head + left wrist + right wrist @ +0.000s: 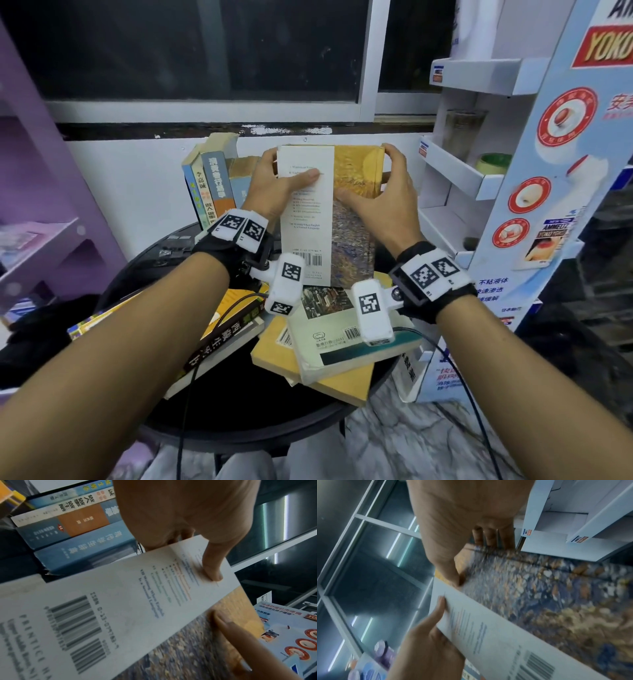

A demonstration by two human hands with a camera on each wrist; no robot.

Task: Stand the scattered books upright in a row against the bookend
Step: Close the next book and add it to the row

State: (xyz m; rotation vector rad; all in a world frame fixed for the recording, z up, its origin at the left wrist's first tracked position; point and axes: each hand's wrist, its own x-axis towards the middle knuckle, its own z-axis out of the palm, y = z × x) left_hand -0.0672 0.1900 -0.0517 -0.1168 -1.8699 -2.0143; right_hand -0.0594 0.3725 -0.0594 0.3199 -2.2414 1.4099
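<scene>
While two hands grip, one book (329,212), four upright.

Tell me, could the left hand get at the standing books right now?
Probably not yet: the left hand grips the painted-cover book together with the right hand. The standing books sit just beside it, nothing between.

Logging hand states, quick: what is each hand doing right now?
Left hand: grips the left edge of the upright white-and-yellow paperback book.
Right hand: grips the same book's right edge.
</scene>
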